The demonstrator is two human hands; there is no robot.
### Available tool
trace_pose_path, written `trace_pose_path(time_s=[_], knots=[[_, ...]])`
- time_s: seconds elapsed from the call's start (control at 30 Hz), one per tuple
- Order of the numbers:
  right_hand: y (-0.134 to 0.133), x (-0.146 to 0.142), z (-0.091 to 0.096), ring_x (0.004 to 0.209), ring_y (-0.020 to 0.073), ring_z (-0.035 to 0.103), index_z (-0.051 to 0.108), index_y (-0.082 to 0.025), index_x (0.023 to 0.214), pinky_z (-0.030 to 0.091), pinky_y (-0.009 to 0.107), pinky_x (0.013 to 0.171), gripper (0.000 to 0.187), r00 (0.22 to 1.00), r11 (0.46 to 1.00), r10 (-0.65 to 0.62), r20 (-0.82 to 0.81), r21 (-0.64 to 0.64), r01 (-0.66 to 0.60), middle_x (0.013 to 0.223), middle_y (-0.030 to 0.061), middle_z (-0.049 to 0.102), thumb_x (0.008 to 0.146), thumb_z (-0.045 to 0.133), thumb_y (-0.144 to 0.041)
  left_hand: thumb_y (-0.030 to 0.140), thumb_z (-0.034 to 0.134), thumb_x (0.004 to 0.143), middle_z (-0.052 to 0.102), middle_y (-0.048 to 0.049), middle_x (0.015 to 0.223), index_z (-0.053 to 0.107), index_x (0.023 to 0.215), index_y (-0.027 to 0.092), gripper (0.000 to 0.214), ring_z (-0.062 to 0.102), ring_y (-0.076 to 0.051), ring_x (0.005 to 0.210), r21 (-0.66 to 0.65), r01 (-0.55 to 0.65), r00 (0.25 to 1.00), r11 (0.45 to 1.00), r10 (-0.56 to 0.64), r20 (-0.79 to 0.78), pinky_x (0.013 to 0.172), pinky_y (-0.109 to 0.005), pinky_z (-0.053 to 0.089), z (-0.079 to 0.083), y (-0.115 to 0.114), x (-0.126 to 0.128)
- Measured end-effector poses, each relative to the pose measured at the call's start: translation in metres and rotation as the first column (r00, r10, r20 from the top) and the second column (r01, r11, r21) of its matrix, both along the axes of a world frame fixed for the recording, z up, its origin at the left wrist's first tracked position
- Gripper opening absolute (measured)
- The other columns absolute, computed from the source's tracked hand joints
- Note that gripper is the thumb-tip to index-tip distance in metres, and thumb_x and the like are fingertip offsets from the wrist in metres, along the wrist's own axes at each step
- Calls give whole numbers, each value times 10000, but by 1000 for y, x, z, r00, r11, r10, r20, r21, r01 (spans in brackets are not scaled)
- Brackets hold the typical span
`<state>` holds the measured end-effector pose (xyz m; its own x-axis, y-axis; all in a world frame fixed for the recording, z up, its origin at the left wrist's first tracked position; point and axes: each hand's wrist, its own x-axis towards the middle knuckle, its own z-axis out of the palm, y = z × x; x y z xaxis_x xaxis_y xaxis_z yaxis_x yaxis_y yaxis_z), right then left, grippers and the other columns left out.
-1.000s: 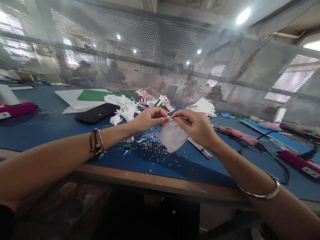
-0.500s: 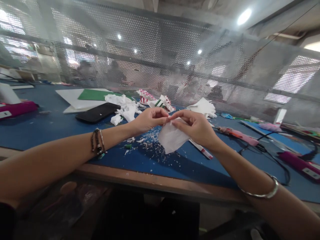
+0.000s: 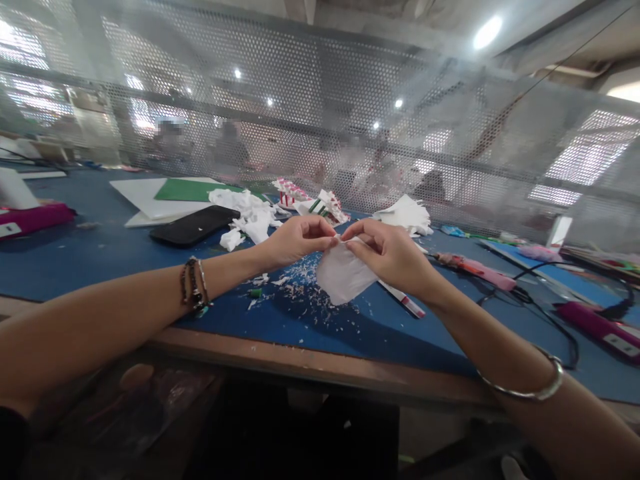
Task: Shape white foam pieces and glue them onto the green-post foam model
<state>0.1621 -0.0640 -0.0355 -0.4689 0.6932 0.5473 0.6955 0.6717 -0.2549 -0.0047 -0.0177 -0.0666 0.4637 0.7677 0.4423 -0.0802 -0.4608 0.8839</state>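
Above the blue table, a thin white sheet hangs from two narrow pinches: the left hand nips its top edge between thumb and fingers, and the right hand does the same just beside it, probably so the rest can hang loose. White scraps lie below; a white pile and black phone sit off leftward, perhaps leaving both hands room

Thin sheet: plain white. Tabletop: blue, front edge brown. Toward far edge: card, green; flat slab, black. Near right edge: power strip, magenta.
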Motion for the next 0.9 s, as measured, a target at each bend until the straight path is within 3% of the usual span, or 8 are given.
trace_pose_path(time_s=[0.17,0.27,0.4,0.7,0.9], knots=[[2,-1,-3,432,58,325,568,-163,781,270,210,475,109,999,995,-29,41,99,25,451,-65,405,749,476,-210,217,621,617,552,10,644,527,647,134,129,495,-68,608,-18,-3,1000,1000,3,-19,573,-192,386,0,-1,0],[4,0,-5,515,71,432,573,-156,793,331,208,531,130,998,993,-34,43,112,29,589,-12,545,748,495,-251,226,623,619,556,10,660,529,666,130,142,501,-67,615,-14,8,1000,1000,-9,-16,576,-189,387,-1,0,-1],[4,2,-4,600,95,506,579,-154,796,369,217,575,138,998,995,-26,57,94,20,714,31,611,745,504,-258,227,616,625,568,0,678,538,683,132,135,509,-77,630,1,27,999,1000,-27,-24,586,-199,389,-2,1,-1],[3,1,-2,510,80,433,560,-171,780,301,222,516,146,986,981,-44,163,193,12,623,6,566,799,437,-249,235,611,623,554,15,650,504,671,138,152,505,-73,616,-7,14,1000,1000,-14,-27,607,-211,392,0,0,1],[6,0,-5,446,61,355,525,-159,767,270,207,467,96,997,997,-32,64,70,28,515,-44,468,780,444,-210,207,611,618,530,25,611,496,674,144,143,491,-72,593,51,27,999,998,-26,-27,569,-203,383,-2,3,1]])
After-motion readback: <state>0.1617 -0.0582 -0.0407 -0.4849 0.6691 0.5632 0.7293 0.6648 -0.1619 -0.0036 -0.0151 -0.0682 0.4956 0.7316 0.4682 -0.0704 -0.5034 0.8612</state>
